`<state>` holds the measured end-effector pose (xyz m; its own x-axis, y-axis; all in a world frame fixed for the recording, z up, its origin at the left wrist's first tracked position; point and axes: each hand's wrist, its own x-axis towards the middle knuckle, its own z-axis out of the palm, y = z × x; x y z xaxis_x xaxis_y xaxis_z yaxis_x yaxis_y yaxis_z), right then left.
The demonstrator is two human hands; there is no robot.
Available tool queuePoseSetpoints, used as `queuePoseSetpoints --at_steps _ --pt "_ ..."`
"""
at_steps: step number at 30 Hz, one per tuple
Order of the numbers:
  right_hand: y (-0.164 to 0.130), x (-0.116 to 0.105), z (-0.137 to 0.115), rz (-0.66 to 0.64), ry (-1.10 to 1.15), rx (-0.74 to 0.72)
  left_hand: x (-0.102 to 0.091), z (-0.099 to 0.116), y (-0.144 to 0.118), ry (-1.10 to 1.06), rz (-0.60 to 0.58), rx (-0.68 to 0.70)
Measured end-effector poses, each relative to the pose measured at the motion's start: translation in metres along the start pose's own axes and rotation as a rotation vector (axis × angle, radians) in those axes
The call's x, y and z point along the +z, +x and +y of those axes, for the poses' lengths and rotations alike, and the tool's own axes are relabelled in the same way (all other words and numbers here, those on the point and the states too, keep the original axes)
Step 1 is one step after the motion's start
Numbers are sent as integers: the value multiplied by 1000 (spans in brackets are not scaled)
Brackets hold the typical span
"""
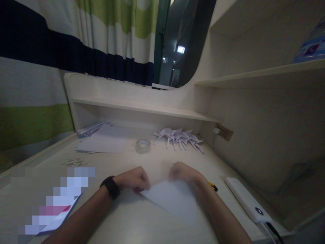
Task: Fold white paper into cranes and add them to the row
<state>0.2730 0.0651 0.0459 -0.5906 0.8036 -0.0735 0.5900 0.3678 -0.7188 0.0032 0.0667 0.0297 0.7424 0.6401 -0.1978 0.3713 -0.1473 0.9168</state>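
A white sheet of paper (172, 200), folded into a triangular shape, lies on the pale desk (162, 159) just in front of me. My left hand (134, 181), with a black watch on its wrist, pinches the sheet's left corner. My right hand (184, 173) presses on the sheet's upper right edge. Both hands are curled with the fingers bent down onto the paper.
A roll of clear tape (143, 146) stands beyond the hands. Several folded paper figures (179, 137) lie at the back right, a stack of white sheets (103, 140) at the back left. A white power bank (247, 200) with a cable lies at the right, and a yellow-black object (212, 185) shows by my right wrist.
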Motion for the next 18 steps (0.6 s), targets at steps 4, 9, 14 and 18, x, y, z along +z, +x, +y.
queuePoseSetpoints --at_steps 4,9,14,18 --pt "-2 -6 7 -2 31 16 -20 -2 -10 29 -47 -52" --pt "-1 -10 11 13 18 47 -42 6 -22 88 22 -105" --pt "2 -2 6 49 -4 91 -33 12 -11 61 343 -44" --pt "5 15 -9 63 -20 129 -6 12 5 265 216 141"
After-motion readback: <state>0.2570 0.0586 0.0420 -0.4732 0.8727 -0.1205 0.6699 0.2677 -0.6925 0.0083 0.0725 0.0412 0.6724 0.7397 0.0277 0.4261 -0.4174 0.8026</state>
